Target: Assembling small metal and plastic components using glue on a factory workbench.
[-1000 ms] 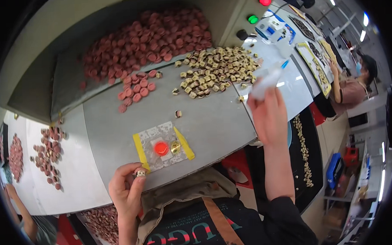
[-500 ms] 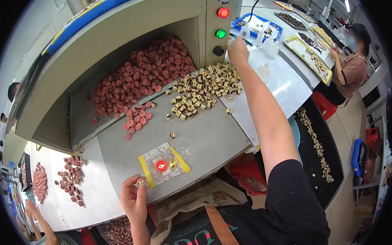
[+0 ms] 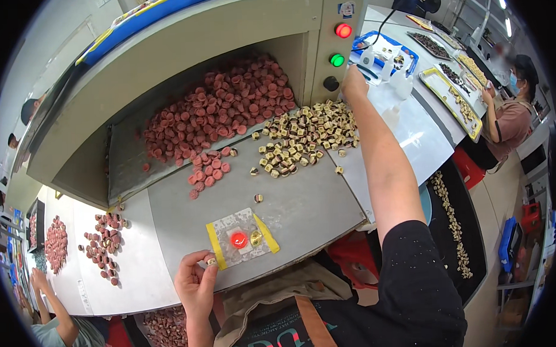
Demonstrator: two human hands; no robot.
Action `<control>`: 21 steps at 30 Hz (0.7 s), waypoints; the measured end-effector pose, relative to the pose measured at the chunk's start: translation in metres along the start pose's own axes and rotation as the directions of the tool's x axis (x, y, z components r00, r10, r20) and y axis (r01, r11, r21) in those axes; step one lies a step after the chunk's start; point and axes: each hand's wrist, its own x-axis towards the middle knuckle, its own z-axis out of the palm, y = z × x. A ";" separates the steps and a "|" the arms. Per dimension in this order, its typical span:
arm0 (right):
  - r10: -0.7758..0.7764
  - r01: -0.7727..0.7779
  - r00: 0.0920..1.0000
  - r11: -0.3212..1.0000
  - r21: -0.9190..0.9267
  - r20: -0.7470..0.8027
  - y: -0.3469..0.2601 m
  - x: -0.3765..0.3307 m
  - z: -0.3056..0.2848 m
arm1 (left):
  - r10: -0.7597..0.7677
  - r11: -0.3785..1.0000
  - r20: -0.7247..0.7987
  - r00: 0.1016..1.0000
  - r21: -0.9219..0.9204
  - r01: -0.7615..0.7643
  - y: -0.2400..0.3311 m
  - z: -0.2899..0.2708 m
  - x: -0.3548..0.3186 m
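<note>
My left hand [image 3: 196, 279], near the table's front edge, pinches a small cream-and-dark piece [image 3: 212, 261] between thumb and finger. Beside it lies a pale mat with yellow side strips [image 3: 222, 252], bearing a bright red disc [image 3: 238, 240] and a round gold piece [image 3: 256, 238]. Stretched out to the far right, my right hand [image 3: 354, 84] is closed beside the machine's control post. A dark teal, slim thing [image 3: 364, 71] shows next to its fingers; whether they grip it is hard to see. White plastic bottles [image 3: 400, 83] stand just beyond that hand.
Under the arched beige machine [image 3: 224, 34] lies a heap of pink round pieces [image 3: 220, 105]. Many cream-and-dark pieces [image 3: 307, 133] are piled before its right end. A blue tray [image 3: 408, 49] stands behind the bottles. Co-workers sit at right [image 3: 512, 116] and lower left [image 3: 69, 334].
The view has shifted, so the machine and table appear a little farther right. My left hand still pinches the small piece; my right hand stays reached out by the bottles.
</note>
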 end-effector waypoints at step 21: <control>-0.901 0.387 0.412 0.309 0.869 0.137 -0.105 -0.387 -0.060 | -0.031 0.982 0.086 0.996 -0.181 0.046 -0.008 -0.016 -0.017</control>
